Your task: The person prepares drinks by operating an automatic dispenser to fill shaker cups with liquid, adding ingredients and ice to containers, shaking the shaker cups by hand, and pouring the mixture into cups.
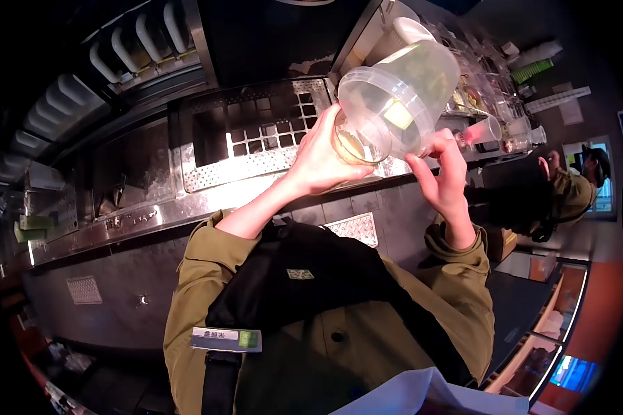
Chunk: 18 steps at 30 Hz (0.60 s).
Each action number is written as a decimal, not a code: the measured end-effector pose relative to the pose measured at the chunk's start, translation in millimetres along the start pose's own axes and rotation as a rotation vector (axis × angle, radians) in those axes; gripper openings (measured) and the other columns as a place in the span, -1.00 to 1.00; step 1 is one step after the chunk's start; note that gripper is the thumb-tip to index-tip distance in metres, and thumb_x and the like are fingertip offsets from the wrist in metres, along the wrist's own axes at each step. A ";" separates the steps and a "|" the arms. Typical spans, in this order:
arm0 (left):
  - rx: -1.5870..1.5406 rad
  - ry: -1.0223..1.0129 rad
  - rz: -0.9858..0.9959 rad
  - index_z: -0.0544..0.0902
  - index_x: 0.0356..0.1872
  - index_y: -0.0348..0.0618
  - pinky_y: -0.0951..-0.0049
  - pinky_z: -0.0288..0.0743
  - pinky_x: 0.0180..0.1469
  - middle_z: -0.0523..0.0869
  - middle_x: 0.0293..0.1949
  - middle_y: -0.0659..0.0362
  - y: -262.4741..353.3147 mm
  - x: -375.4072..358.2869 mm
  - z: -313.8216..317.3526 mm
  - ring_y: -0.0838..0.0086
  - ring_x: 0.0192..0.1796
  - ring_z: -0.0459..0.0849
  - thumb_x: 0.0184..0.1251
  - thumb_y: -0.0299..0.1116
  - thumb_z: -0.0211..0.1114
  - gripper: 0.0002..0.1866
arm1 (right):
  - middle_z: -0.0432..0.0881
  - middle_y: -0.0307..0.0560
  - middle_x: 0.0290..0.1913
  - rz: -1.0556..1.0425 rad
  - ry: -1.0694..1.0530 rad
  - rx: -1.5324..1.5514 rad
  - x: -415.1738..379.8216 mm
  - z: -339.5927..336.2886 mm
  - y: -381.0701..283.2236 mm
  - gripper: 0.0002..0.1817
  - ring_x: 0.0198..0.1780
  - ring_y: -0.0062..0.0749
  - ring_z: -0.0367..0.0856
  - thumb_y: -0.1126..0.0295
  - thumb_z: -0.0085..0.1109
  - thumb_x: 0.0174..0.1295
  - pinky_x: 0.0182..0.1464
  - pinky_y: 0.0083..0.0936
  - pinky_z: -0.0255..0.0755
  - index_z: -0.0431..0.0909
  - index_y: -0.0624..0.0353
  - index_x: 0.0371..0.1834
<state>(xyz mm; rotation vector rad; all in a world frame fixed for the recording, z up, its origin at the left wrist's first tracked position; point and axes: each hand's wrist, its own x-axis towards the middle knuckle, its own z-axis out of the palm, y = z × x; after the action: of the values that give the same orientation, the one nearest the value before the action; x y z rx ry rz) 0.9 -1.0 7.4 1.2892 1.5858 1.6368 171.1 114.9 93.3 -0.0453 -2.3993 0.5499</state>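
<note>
My left hand (323, 155) is closed round a clear cup (367, 140) with something yellowish low inside it. Over the cup leans a large translucent plastic tub (422, 72), tilted with its rimmed mouth toward the cup and green showing through its wall. At the tub's lower rim, my right hand (444, 166) grips with thumb and fingers pinched. The cup and the tub's rim overlap in this view. Below both hands runs the front edge of a metal counter (256, 178).
A slotted metal grate (270, 138) lies in the counter to the left. White-handled containers (145, 45) line the back. At right, a clear cup (483, 130) lies tipped beside other containers. A person (567, 190) in an olive shirt stands farther right.
</note>
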 end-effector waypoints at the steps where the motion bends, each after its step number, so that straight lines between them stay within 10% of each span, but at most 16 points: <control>1: -0.004 0.017 0.026 0.14 0.26 -0.37 0.23 0.27 0.24 0.37 0.15 -0.17 4.2 1.3 3.7 0.09 0.21 0.40 -0.35 -0.15 0.53 0.07 | 0.43 -0.10 -0.43 -0.042 -0.004 -0.032 0.9 -2.8 0.1 -0.71 -0.46 -0.36 0.43 0.61 0.30 -0.03 -0.48 -0.51 0.32 0.40 0.28 -0.27; 18: 0.071 0.152 0.103 0.24 0.18 -0.25 0.24 0.39 0.11 0.48 0.02 -0.08 22.9 7.5 37.1 0.10 0.08 0.51 -0.36 -0.22 0.52 -0.06 | 0.44 -0.04 -0.40 -0.388 -0.030 -0.335 -9.0 -16.4 -1.4 -0.68 -0.45 -0.21 0.48 0.57 0.24 -0.15 -0.52 -0.42 0.40 0.39 0.29 -0.27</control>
<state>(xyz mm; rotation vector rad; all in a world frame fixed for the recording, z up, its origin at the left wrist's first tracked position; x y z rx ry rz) 36.0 18.4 26.2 1.3303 1.7058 1.7935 188.4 118.2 99.7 0.2789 -2.4184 -0.0321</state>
